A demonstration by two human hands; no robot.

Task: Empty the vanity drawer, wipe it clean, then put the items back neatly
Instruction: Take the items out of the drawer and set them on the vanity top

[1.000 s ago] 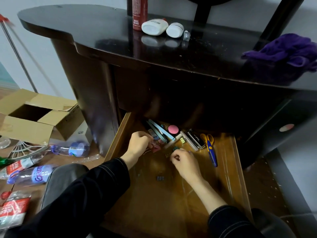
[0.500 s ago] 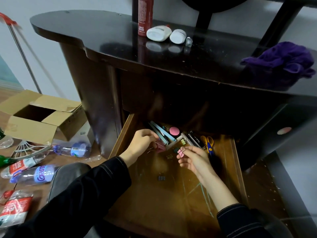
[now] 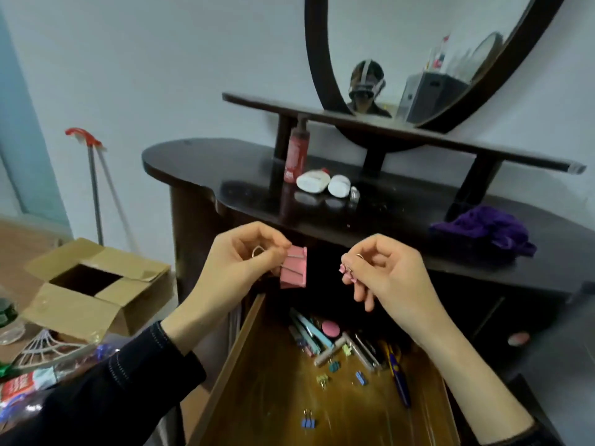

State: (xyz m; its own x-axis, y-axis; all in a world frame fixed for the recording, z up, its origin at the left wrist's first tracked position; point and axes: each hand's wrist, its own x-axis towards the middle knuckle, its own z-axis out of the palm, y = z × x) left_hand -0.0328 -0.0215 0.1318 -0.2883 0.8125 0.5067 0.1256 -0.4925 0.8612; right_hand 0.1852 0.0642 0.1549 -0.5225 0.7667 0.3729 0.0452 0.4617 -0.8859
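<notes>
The wooden vanity drawer (image 3: 248, 381) stands pulled out below the dark vanity top (image 3: 225, 175). My left hand (image 3: 238, 262) pinches a large pink binder clip (image 3: 293, 268) above the drawer's back left corner. To its right, at the same height, my right hand (image 3: 386, 272) holds small pink binder clips (image 3: 347, 272). In the drawer lie pens (image 3: 309, 333), a pink round item (image 3: 331, 328), scissors with a blue handle (image 3: 399, 375) and several small coloured clips (image 3: 333, 366). A purple cloth (image 3: 483, 228) sits on the vanity top at the right.
A red bottle (image 3: 296, 156) and white containers (image 3: 322, 183) stand on the vanity top under an oval mirror (image 3: 322, 59). An open cardboard box (image 3: 93, 284), plastic bottles (image 3: 29, 384) and a mop handle (image 3: 93, 188) are on the floor at the left.
Both hands rose out of the drawer to the height of the vanity top, the left with the large pink clip, the right with small pink clips. My view tilted up to the mirror.
</notes>
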